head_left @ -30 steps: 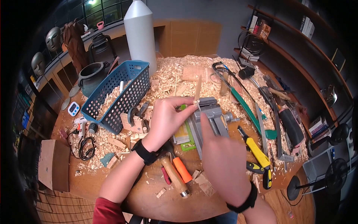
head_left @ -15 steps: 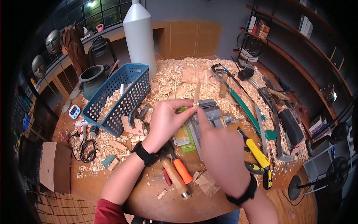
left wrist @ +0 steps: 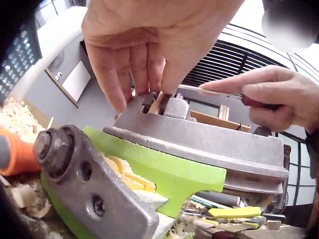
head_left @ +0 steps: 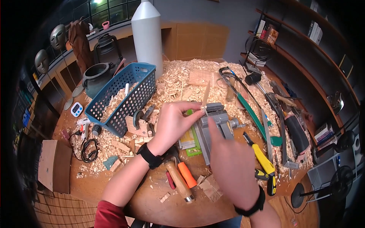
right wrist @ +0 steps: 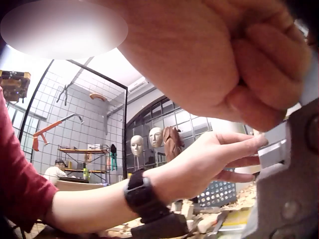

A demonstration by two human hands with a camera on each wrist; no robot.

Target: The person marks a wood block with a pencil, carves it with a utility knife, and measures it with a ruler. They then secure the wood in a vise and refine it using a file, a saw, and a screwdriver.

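A pale, narrow wood piece (head_left: 206, 95) stands in the jaws of a grey metal vise (left wrist: 199, 134). My left hand (head_left: 175, 121) is at the jaws, its thumb and index finger pinching the wood piece. Its other fingers reach down behind the vise in the left wrist view. My right hand (left wrist: 281, 94) grips a thin carving knife (left wrist: 256, 103) by its dark red handle, the index finger stretched along the blade. The blade points at the left thumb and the top of the jaws. In the head view the right hand (head_left: 234, 171) hides most of the knife.
Wood shavings (head_left: 178, 81) cover the back of the table. A blue basket (head_left: 146, 85) stands left of the vise. To the right lie a green-framed saw (head_left: 253, 114) and a yellow utility knife (head_left: 264, 159). A wooden-handled tool (head_left: 178, 182) and an orange handle (head_left: 187, 174) lie in front.
The right index finger moved forward to the left thumb half a second ago and is now drawn back a little. The left hand keeps its place at the vise. The head view has shifted slightly.
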